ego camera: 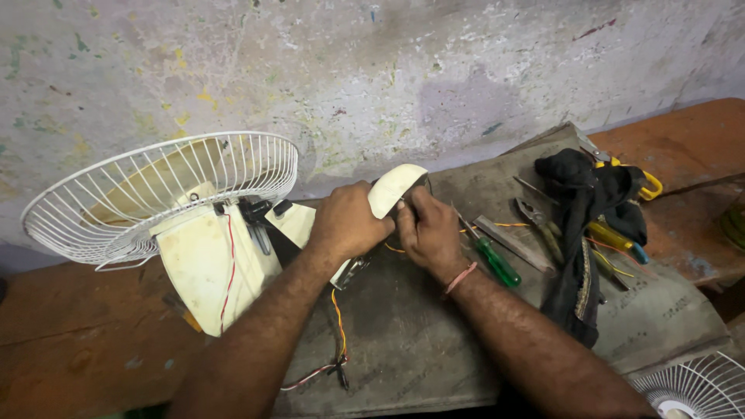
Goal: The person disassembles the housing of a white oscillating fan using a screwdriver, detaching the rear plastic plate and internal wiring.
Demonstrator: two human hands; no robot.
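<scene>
No packages, labels, signs or screens show anywhere on the bench or wall.

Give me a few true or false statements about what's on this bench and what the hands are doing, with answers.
1. Both hands grip a cream plastic cover. True: the left hand and right hand close on it.
2. The green screwdriver is in the right hand. False: it lies on the grey mat beside that hand.
3. A white wire fan guard sits left of the hands. True.
4. The black cloth covers the fan guard. False: it lies at the right, over tools.
5. Red and orange wires trail on the mat below the hands. True.
</scene>
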